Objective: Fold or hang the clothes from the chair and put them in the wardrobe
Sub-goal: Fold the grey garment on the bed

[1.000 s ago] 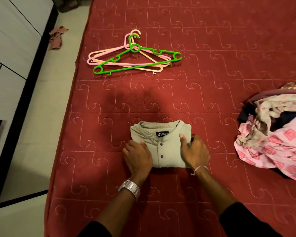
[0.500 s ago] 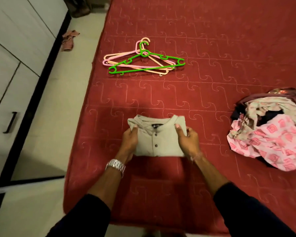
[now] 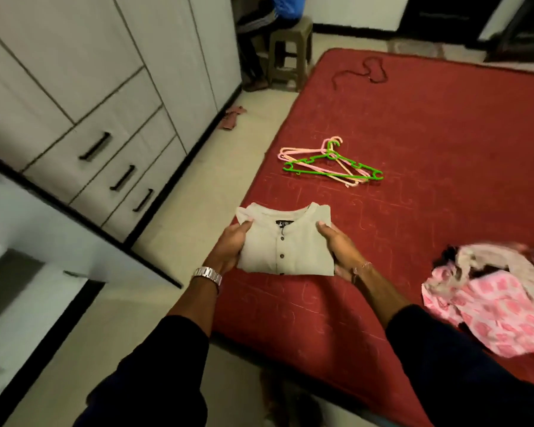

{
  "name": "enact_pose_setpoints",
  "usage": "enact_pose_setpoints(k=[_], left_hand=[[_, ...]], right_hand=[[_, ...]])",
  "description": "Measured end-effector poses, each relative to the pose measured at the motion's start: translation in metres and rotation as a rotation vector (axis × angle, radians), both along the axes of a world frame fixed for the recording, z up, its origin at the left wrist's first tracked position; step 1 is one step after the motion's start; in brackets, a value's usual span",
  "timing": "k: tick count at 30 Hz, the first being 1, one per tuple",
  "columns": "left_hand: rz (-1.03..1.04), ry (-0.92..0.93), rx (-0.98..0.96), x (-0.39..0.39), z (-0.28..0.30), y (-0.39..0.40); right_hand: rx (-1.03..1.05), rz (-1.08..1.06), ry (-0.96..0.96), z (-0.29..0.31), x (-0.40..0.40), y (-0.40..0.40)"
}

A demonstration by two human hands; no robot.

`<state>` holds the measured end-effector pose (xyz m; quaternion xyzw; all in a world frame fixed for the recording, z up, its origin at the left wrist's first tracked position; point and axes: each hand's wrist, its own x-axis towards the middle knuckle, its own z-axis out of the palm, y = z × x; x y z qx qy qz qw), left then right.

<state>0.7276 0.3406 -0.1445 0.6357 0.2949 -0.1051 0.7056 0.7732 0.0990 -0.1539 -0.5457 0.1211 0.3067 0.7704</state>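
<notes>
A folded beige shirt [image 3: 285,241] with dark buttons and a black neck label is lifted off the red bed [image 3: 429,134], near its left edge. My left hand [image 3: 228,246] grips the shirt's left side and my right hand [image 3: 339,246] grips its right side. A heap of unfolded clothes [image 3: 494,297], pink-patterned on top, lies on the bed to the right. Green and pink hangers [image 3: 332,163] lie in a stack further up the bed. The white wardrobe [image 3: 84,97] with black handles stands at the left.
An open white wardrobe door or panel with a black edge [image 3: 84,217] juts out at the left, close to my left arm. A brown stool [image 3: 289,50] with a seated person stands beyond the bed. A dark cord [image 3: 361,72] lies on the bed's far end; a small cloth [image 3: 233,117] lies on the floor.
Both hands went from pressing the shirt flat on the bed to gripping its sides and lifting it. My view swung left toward the wardrobe.
</notes>
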Motion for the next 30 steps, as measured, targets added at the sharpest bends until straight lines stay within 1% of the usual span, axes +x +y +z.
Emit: enact_pose_setpoints(k=[2, 6, 9, 11, 16, 20, 23, 25, 30], left_hand=[[0.100, -0.016, -0.026, -0.025, 0.020, 0.010], [0.250, -0.062, -0.141, -0.085, 0.057, 0.025], [0.379, -0.102, -0.228, -0.135, 0.081, 0.041], [0.459, -0.130, -0.249, -0.171, 0.095, 0.054], [0.620, -0.199, -0.201, -0.267, 0.122, 0.093], [0.773, -0.208, -0.114, -0.340, 0.138, 0.127], [0.879, -0.239, -0.088, -0.389, 0.151, 0.155], [0.933, -0.250, -0.068, -0.418, 0.159, 0.174], [1.014, -0.256, 0.070, -0.487, 0.178, 0.242]], right_hand=[[0.044, 0.093, -0.022, 0.022, -0.007, 0.012], [0.106, 0.326, -0.071, 0.058, -0.021, 0.037], [0.101, 0.457, -0.102, 0.078, -0.038, 0.066], [0.078, 0.530, -0.109, 0.091, -0.052, 0.091], [0.092, 0.754, -0.126, 0.115, -0.101, 0.166], [0.108, 0.897, -0.118, 0.129, -0.151, 0.229], [0.120, 1.005, -0.131, 0.141, -0.188, 0.282], [0.143, 1.051, -0.143, 0.151, -0.211, 0.315], [0.210, 1.149, -0.202, 0.181, -0.270, 0.405]])
